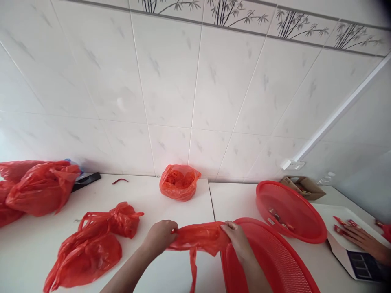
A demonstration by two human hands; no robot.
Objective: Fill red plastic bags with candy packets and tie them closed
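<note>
A red plastic bag (pixel 198 237) is stretched sideways between my two hands, above the white table. My left hand (pixel 161 234) is closed on its left end. On the right end, my right hand (pixel 233 234) pinches the plastic between thumb and fingers. A strip of the bag dangles below its middle. My right forearm passes over a large red plastic basket (pixel 293 264). Left of my left hand lie knotted red bags (pixel 91 256) with contents I cannot make out.
An open red bag (pixel 179 183) of crumpled plastic stands by the wall. Fuller red bags (pixel 42 187) sit at far left beside a black object (pixel 88 180). Right are another red basket (pixel 293 203), a cardboard box (pixel 305 187), and a co-worker's hand (pixel 357 238) over a scale (pixel 360 264).
</note>
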